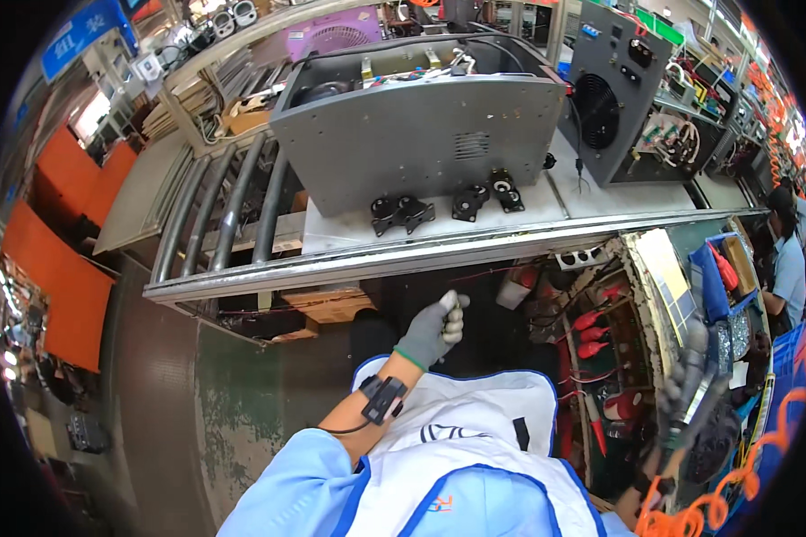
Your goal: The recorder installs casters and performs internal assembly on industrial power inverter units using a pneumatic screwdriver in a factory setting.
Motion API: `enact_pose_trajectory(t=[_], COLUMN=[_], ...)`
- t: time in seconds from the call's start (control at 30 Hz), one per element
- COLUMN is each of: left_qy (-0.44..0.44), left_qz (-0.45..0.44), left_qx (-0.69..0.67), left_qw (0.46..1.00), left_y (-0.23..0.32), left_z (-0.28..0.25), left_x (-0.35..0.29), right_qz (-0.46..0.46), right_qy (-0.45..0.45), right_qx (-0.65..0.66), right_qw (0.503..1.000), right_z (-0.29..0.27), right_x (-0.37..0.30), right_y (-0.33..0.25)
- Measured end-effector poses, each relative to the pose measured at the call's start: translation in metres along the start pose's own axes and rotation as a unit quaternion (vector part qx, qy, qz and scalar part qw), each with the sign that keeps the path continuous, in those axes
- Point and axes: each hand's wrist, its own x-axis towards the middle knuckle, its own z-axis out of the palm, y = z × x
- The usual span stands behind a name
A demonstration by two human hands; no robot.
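My left hand, in a grey-white glove, is raised over my apron, short of the bench edge. Its fingers are curled in; whatever they hold, if anything, is hidden. At the far right my right hand, also gloved, is reaching over the side shelf and smeared by motion. A long dark tool with a silvery part shows beside it, but the grip is unclear. On the bench a large grey metal case stands with its top uncovered and wiring inside. Several black swivel casters lie before it.
Metal rollers fill the bench's left part. A second case with a fan stands right. The side shelf bears a blue bin; red-handled tools hang below. An orange coiled hose crosses lower right. Another person stands far right.
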Motion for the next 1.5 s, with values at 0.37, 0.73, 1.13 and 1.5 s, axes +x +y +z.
enact_pose_trajectory(t=[0.37, 0.73, 1.13, 1.5], left_qy=[0.003, 0.082, 0.111, 0.142], left_qz=[0.069, 0.141, 0.247, 0.290], left_qx=[-0.104, -0.063, 0.192, 0.903], left_qw=[0.992, 0.985, 0.943, 0.283], left_y=[0.090, 0.106, 0.145, 0.231], left_z=[0.005, -0.020, -0.035, -0.026], left_x=[-0.002, -0.026, -0.025, 0.023], right_qz=[0.358, 0.262, 0.253, 0.213], right_qy=[-0.318, -0.402, -0.371, -0.268], right_qx=[-0.104, -0.351, -0.255, -0.216], right_qw=[0.872, 0.804, 0.856, 0.914], right_z=[0.170, 0.207, 0.198, 0.189], right_x=[0.042, 0.062, 0.058, 0.049], right_y=[0.127, 0.141, 0.164, 0.147])
